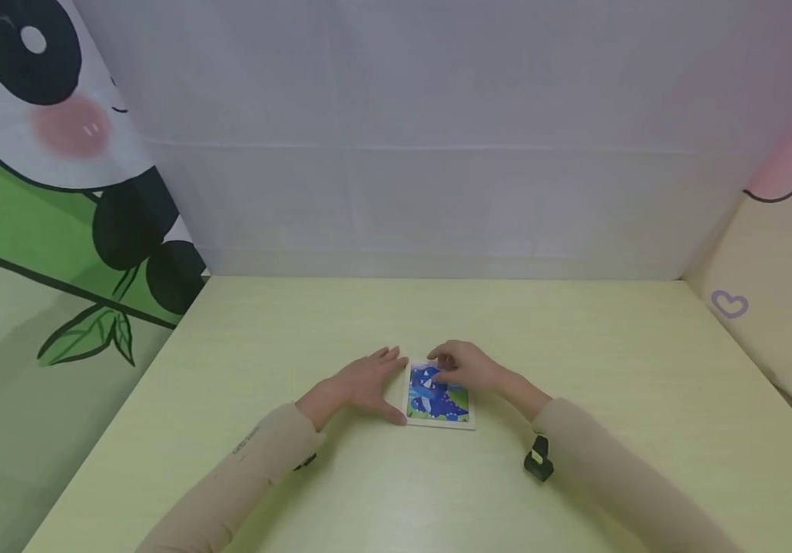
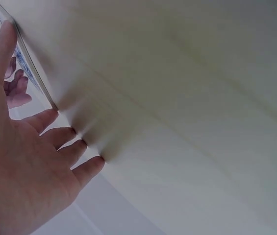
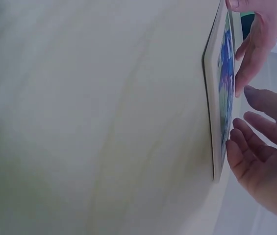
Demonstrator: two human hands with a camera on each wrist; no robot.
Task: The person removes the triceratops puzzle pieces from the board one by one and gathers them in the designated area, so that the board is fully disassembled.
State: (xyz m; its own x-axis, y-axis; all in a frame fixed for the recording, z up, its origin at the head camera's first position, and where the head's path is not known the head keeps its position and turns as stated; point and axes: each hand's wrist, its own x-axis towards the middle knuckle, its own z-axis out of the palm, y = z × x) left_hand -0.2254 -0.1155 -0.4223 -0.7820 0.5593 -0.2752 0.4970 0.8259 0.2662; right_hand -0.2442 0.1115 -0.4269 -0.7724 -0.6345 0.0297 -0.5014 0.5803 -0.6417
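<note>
A flat white-framed picture board (image 1: 439, 399) lies on the table, showing a cartoon blue dinosaur on green. My left hand (image 1: 370, 386) is spread along its left side, thumb at the near corner and index finger at the far one. In the left wrist view the fingertips (image 2: 95, 164) of that hand rest on the tabletop. Over the board's upper right part hovers my right hand (image 1: 470, 366), covering some of the picture. Its fingers (image 3: 246, 142) are loosely bent, with a gap to the thumb and nothing visible between them.
The pale wooden table (image 1: 230, 322) reaches back to a whitish cloth wall (image 1: 396, 200). On the left hangs a panel with a cartoon panda and leaves (image 1: 87, 338). A beige and pink panel (image 1: 776, 261) stands on the right. Black wrist mounts (image 1: 539, 459) sit under the sleeves.
</note>
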